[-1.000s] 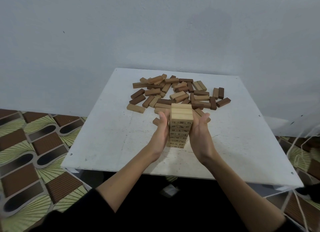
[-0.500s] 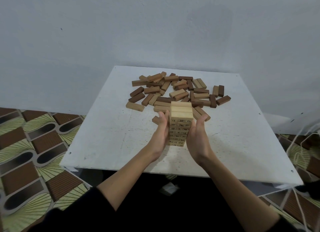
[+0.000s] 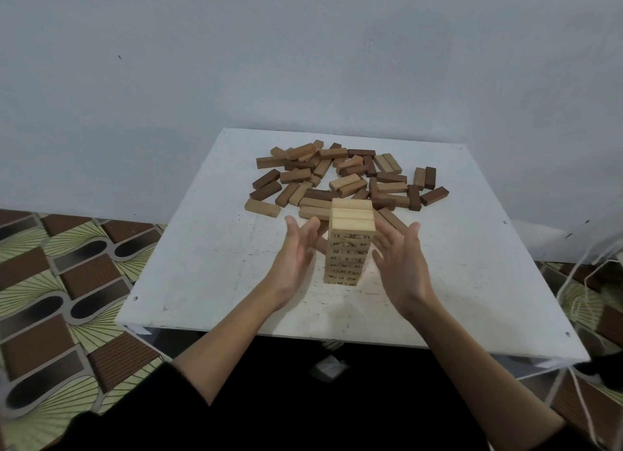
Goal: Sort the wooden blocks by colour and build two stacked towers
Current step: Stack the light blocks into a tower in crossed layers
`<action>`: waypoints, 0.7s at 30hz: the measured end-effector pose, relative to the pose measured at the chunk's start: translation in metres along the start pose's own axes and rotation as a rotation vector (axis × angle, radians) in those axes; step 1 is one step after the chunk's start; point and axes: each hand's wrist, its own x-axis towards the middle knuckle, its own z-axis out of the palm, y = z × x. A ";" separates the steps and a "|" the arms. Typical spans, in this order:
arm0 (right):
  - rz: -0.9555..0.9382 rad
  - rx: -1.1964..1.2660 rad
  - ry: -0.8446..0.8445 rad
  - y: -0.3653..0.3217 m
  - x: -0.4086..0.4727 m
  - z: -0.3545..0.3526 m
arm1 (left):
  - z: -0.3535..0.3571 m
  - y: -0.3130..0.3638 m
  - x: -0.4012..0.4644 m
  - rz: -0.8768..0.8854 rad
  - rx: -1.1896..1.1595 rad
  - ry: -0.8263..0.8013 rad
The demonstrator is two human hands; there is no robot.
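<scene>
Tower (image 3: 350, 244) base numbers blurred; left hand (image 3: 295, 253), right hand (image 3: 399, 261) grip spread, flanking, apart.

Matt pale wooden tower (image 3: 350, 244), matt brown wooden loose blocks (image 3: 340, 177), scuffed white-painted table (image 3: 209, 248)

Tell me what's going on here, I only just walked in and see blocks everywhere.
A person is building towers from wooden blocks, sorted by colour. One light tower stands on the white table, several layers tall. The left hand and right hand are open on either side of it, palms facing it with a small gap, touching nothing. Behind it lies a loose pile of mixed blocks, light and dark, not yet sorted. No second tower is visible.
</scene>
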 end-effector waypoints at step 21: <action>-0.107 -0.427 -0.228 0.005 0.004 -0.011 | -0.007 -0.010 0.001 0.057 0.517 -0.108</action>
